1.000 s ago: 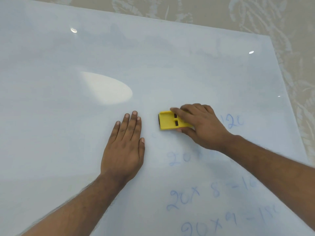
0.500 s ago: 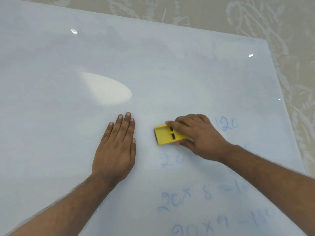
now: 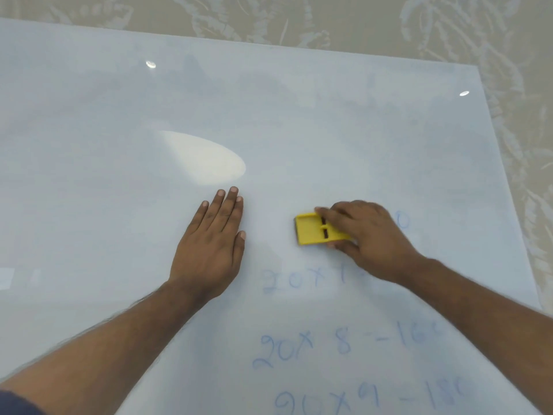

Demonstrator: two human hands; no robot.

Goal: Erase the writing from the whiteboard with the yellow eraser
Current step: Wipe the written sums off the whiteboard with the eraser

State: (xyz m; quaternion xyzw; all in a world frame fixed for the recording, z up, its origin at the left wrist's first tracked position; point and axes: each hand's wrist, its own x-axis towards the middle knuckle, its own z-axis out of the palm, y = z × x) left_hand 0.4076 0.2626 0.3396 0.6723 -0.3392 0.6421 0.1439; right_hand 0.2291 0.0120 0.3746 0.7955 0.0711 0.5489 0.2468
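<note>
A large whiteboard [image 3: 119, 145] lies flat and fills most of the view. Faint blue writing [image 3: 302, 280] runs in rows of sums across its lower right part. My right hand [image 3: 371, 238] grips the yellow eraser [image 3: 314, 232] and presses it flat on the board just above the top remaining row, covering part of a number at its right. My left hand [image 3: 212, 244] rests flat on the board with fingers together, to the left of the eraser and apart from it.
A beige cloth with a pale leaf pattern [image 3: 374, 22] shows beyond the board's far edge and along its right edge [image 3: 505, 205]. A bright light reflection [image 3: 203, 160] sits on the board above my left hand.
The eraser and my right hand have slid to the right over the top row, whose right end is now mostly covered. My left hand keeps its place flat on the board.
</note>
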